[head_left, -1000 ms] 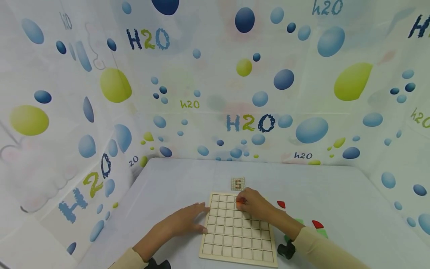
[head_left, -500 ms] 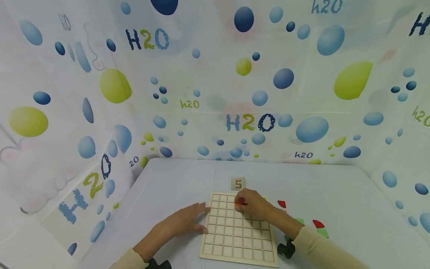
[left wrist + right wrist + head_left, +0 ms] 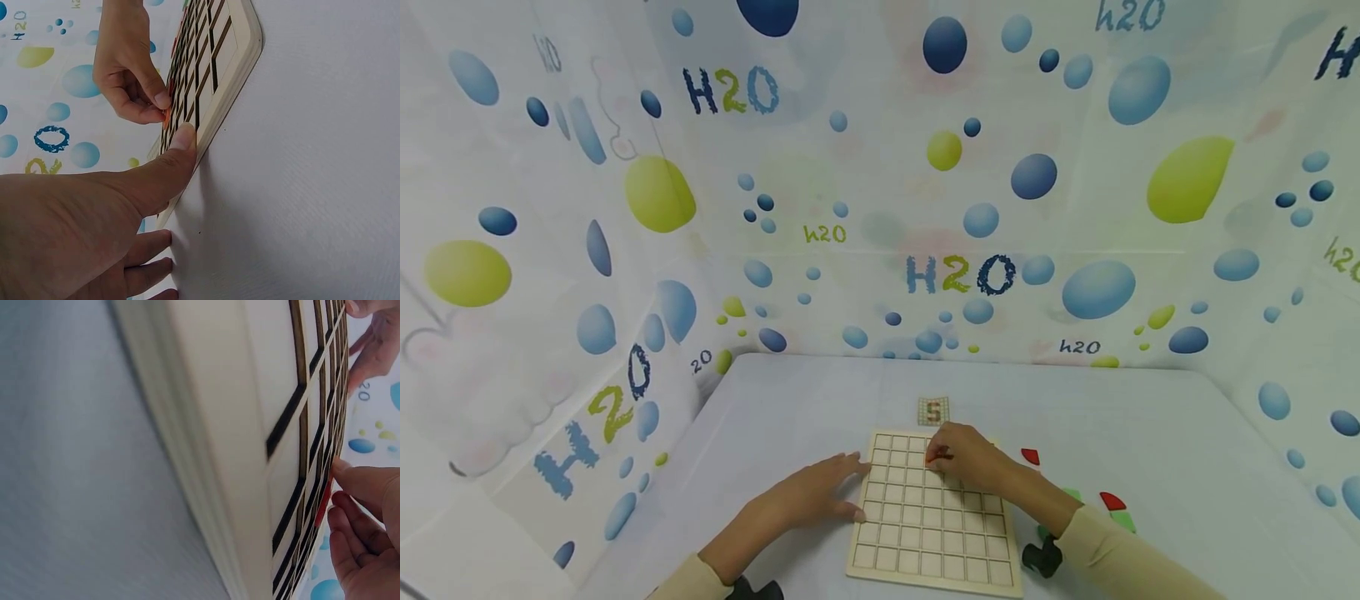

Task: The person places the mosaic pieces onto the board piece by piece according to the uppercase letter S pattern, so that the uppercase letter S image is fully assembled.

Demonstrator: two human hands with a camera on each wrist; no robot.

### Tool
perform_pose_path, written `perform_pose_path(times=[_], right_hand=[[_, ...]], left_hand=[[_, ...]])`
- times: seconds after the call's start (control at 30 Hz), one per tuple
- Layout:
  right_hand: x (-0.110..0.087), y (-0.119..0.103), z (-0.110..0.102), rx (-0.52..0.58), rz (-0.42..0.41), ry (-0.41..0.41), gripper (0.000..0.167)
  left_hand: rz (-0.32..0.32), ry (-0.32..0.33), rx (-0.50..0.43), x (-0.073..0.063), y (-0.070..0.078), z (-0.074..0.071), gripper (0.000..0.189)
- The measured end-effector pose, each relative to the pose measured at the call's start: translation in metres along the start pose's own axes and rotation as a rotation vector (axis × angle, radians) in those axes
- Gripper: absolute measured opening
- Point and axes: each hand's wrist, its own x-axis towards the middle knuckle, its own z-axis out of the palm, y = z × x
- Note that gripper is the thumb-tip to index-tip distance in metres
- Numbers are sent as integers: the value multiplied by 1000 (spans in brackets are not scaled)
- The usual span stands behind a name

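A square wooden board (image 3: 921, 517) with a grid of small cells lies on the white table. At its far side, my right hand (image 3: 972, 458) pinches a small flat red piece (image 3: 324, 503) between thumb and fingertips, right at the grid. Much of that piece is hidden by the fingers in the head view. My left hand (image 3: 812, 493) rests at the board's left edge with fingers extended. In the left wrist view its thumb (image 3: 178, 150) lies on the rim, the other fingers beside it.
Just beyond the board lies a small gridded card (image 3: 933, 411) with an S-like figure. Right of the board are a loose red piece (image 3: 1030, 457), another red piece (image 3: 1112, 501) and green pieces (image 3: 1122, 522), partly behind the right arm. A patterned H2O curtain (image 3: 880, 183) stands behind.
The piece in my right fingertips shows less of its orange-red face now, as if tipped flatter. The right hand has shifted slightly; the left hand keeps its place.
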Motion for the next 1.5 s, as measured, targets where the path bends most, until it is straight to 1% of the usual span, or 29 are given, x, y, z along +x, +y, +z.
perform_pose_path(times=[0.17, 0.3, 0.47, 0.53, 0.63, 0.7, 0.73, 0.8, 0.9, 0.97, 1.1, 1.23, 1.37, 1.5], right_hand=[[-4, 1, -3, -35, -18, -6, 1], [-12, 4, -14, -66, 4, 12, 9], [-26, 17, -37, -47, 106, 91, 17], [-32, 24, -45, -59, 135, 127, 19], [-41, 34, -58, -85, 167, 169, 22], [-48, 40, -65, -106, 174, 184, 23], [-52, 42, -67, -107, 191, 188, 24], [-58, 46, -72, -110, 226, 186, 26], [-67, 51, -77, -95, 293, 162, 29], [-71, 55, -80, -80, 340, 137, 32], [-77, 60, -82, -40, 403, 82, 38], [-79, 64, -80, -41, 417, 48, 35], [-79, 65, -77, -68, 401, 48, 26], [-78, 62, -76, -80, 434, 56, 23]], left_hand=[[5, -1, 7, 1, -1, 1, 79], [8, 0, 1, 1, 0, 1, 79], [2, 2, -13, 0, 1, 0, 79], [-2, 1, -20, 0, 1, -1, 79], [-2, 0, -28, 0, 0, -1, 79], [-1, -1, -30, 0, -1, 0, 79], [0, -1, -30, 0, -2, 0, 79], [2, 0, -29, 1, -2, 0, 79], [4, 1, -25, 1, -3, 1, 80], [8, 3, -22, 2, -3, 1, 80], [12, 6, -22, 1, -2, 0, 80], [8, 9, -23, 0, -2, 0, 79], [0, 8, -22, 0, -1, 1, 79], [5, 8, -19, 0, -1, 1, 79]])
